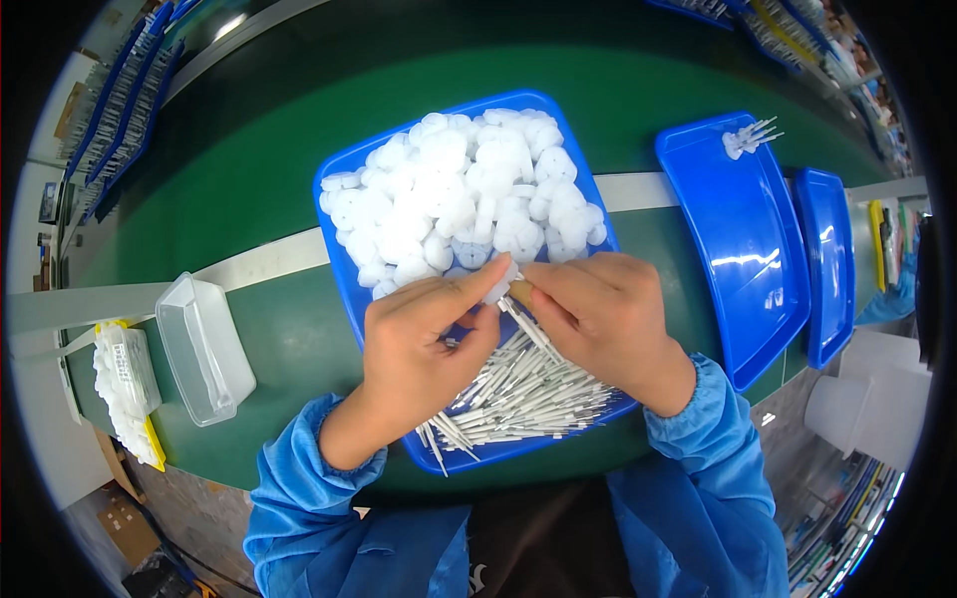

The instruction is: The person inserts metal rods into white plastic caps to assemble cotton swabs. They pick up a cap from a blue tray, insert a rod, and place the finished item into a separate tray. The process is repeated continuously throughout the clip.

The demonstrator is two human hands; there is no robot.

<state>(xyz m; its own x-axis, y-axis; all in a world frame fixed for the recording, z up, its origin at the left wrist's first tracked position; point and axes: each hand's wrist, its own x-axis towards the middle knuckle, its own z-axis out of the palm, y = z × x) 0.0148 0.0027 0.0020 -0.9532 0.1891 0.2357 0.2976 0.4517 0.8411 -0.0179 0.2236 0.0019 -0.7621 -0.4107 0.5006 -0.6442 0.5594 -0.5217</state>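
My two hands meet over the middle of a blue tray (332, 239). Between the thumb and forefinger of my left hand (424, 324) is a small translucent white round plastic piece (501, 283). Closed in a pinch, my right hand (610, 317) touches the same spot with a thin white stick at its fingertips, its length mostly hidden by the fingers. A heap of white round plastic pieces (439, 179) fills the tray's far part. Many slim white sticks with greyish tips (538, 394) lie loosely in its near part, below my hands.
Right of the tray stands another blue tray (743, 239), with a small cluster of white sticks fitted with round pieces (750, 138) at its far end. A narrower blue tray (827, 259) sits beyond it. At left are a clear plastic box (206, 349) and a yellow-edged container (128, 389).
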